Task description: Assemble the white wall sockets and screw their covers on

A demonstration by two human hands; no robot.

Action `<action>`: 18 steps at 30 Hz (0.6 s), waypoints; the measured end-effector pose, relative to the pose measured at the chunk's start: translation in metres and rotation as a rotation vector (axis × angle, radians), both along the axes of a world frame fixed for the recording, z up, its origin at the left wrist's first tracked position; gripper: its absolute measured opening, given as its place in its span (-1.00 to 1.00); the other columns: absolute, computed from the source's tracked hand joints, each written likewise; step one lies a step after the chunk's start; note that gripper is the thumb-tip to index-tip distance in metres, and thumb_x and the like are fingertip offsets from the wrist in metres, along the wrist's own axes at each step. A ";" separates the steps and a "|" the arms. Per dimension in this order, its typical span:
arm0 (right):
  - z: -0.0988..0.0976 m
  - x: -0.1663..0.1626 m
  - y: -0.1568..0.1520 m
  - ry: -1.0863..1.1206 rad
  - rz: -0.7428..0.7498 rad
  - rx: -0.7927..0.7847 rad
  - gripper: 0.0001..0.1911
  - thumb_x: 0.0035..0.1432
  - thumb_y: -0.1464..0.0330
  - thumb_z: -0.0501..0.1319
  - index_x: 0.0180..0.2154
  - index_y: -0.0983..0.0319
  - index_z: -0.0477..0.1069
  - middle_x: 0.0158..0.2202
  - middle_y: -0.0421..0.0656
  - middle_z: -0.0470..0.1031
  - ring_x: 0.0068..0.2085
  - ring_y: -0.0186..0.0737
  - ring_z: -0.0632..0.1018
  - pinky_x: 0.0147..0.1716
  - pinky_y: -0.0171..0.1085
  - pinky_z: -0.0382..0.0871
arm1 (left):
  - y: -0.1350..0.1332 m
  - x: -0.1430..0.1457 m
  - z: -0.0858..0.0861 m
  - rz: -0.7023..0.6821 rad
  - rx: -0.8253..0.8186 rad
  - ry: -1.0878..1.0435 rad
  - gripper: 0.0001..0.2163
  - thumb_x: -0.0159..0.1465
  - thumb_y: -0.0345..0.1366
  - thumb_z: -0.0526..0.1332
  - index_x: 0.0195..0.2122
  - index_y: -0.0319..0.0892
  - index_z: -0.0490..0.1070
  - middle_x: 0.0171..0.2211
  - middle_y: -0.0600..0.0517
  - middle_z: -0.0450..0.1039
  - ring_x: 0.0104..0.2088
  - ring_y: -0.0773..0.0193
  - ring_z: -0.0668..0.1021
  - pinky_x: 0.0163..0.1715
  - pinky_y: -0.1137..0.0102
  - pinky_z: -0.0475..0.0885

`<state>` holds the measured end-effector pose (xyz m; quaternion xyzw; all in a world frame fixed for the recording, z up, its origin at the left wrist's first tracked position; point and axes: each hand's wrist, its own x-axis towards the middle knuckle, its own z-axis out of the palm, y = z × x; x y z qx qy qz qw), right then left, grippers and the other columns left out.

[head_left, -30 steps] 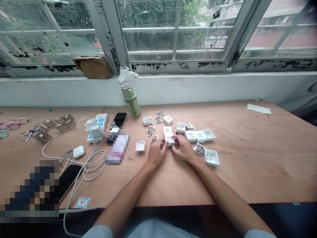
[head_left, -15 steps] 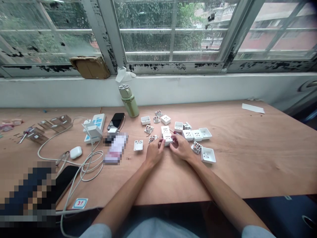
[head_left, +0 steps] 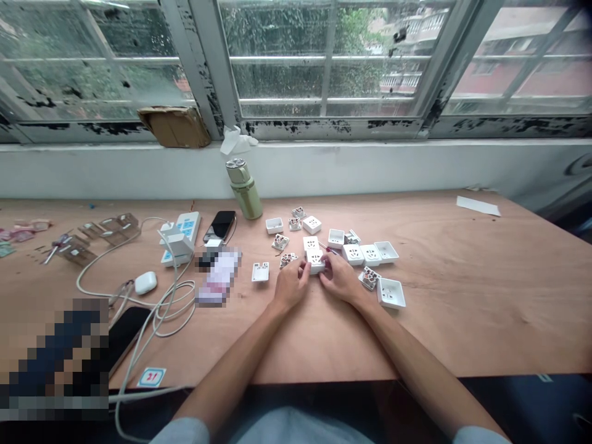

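Note:
My left hand [head_left: 291, 285] and my right hand [head_left: 341, 277] meet at the middle of the plywood table [head_left: 439, 320], both gripping a white wall socket faceplate [head_left: 316, 262] by its sides. Just behind it lies a second faceplate [head_left: 311, 244]. A thin tool with a red tip [head_left: 327, 248] lies beyond my right fingers. Around my hands are socket insert modules with copper contacts [head_left: 280, 242], a shallow white socket box [head_left: 391, 293], and more faceplates [head_left: 354, 254]. A white metal bracket [head_left: 260, 271] lies left of my left hand.
Left of the parts lie a power strip [head_left: 181, 237], a phone [head_left: 221, 226], a white earbud case [head_left: 145, 283], and tangled white cables [head_left: 176, 302]. A green bottle [head_left: 243, 189] stands at the back by the window sill. The table's front edge runs below my forearms.
The view sways slightly between frames. Both hands stay on the same faceplate, and the parts on the table have not visibly moved.

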<state>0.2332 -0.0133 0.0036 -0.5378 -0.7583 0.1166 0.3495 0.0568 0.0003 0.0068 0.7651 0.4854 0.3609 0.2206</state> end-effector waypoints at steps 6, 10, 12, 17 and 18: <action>-0.001 0.001 0.001 -0.008 0.009 0.012 -0.72 0.05 0.40 0.17 -0.15 0.20 0.28 -0.29 -0.09 0.44 -0.24 -0.09 0.47 -0.25 -0.16 0.37 | 0.000 0.000 0.000 -0.002 -0.007 -0.014 -0.77 0.37 -0.19 0.04 -0.34 -0.14 0.40 -0.38 0.03 0.49 -0.40 0.29 0.50 -0.36 0.42 0.33; -0.001 -0.002 0.000 0.054 -0.054 0.044 -0.68 0.13 0.26 0.21 -0.08 0.22 0.30 -0.17 -0.02 0.47 -0.16 -0.05 0.50 -0.16 -0.11 0.40 | 0.000 -0.001 0.000 -0.010 -0.049 -0.057 -0.77 0.37 -0.17 0.04 -0.30 -0.14 0.42 -0.33 0.03 0.53 -0.38 0.30 0.54 -0.36 0.43 0.36; -0.002 -0.002 0.000 0.058 -0.083 0.058 -0.64 0.14 0.22 0.21 -0.05 0.22 0.30 -0.15 0.00 0.47 -0.14 -0.03 0.50 -0.14 -0.08 0.40 | -0.001 -0.001 0.000 -0.009 -0.060 -0.069 -0.77 0.38 -0.16 0.04 -0.25 -0.13 0.44 -0.30 0.01 0.54 -0.36 0.29 0.55 -0.36 0.43 0.37; -0.005 -0.003 0.000 0.028 -0.046 0.035 -0.65 0.11 0.27 0.22 -0.06 0.23 0.31 -0.17 0.00 0.49 -0.13 -0.01 0.51 -0.14 -0.06 0.40 | -0.002 -0.001 0.001 -0.006 -0.036 -0.054 -0.75 0.37 -0.18 0.05 -0.18 -0.12 0.49 -0.30 0.02 0.57 -0.36 0.28 0.55 -0.36 0.44 0.37; -0.005 -0.003 0.000 0.017 -0.035 0.034 -0.64 0.11 0.29 0.21 -0.05 0.23 0.30 -0.14 0.02 0.49 -0.11 0.00 0.50 -0.13 -0.06 0.40 | -0.003 -0.001 0.002 -0.004 -0.031 -0.048 -0.75 0.37 -0.18 0.05 -0.19 -0.12 0.50 -0.32 0.02 0.57 -0.37 0.29 0.54 -0.37 0.44 0.36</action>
